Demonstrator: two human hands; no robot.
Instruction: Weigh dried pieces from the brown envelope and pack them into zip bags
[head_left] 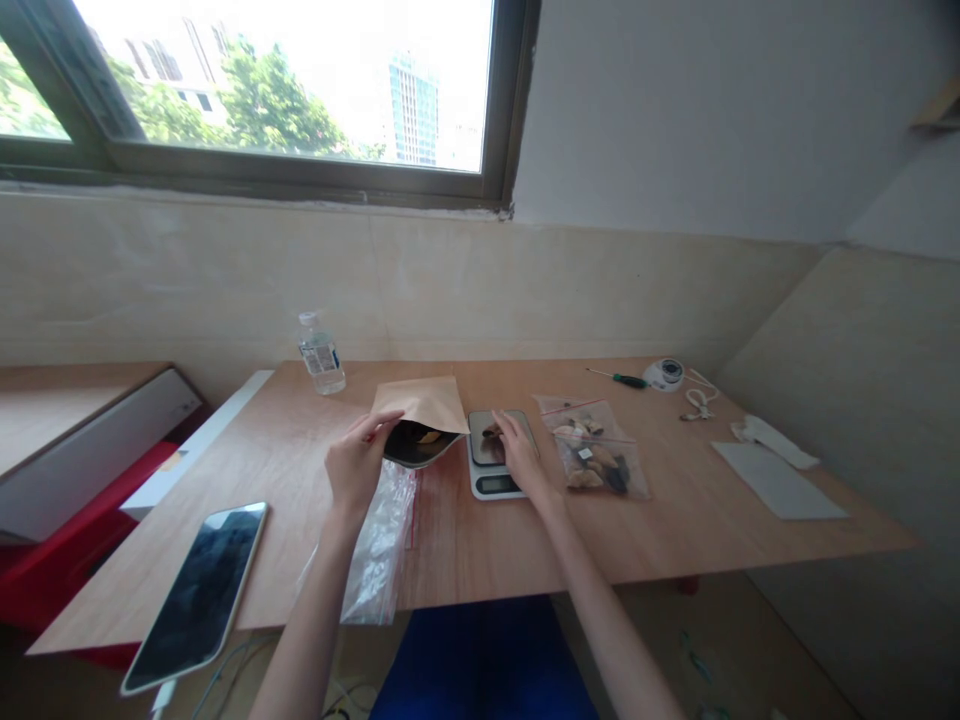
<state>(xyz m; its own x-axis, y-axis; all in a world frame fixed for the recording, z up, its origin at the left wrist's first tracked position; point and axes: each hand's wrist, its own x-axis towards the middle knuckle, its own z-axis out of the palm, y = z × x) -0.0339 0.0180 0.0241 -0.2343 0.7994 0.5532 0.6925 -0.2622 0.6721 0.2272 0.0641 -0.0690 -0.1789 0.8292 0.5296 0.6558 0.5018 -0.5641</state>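
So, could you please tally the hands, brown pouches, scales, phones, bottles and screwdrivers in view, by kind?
Hands: 2 (left hand, right hand)
Brown pouch: 1
Scale: 1
Phone: 1
Bottle: 1
Screwdriver: 1
Total: 7

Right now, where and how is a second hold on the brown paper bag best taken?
I'd pinch the brown paper bag at its mouth's right corner, from the right: the left hand grips the left side, and that corner juts out uncovered.
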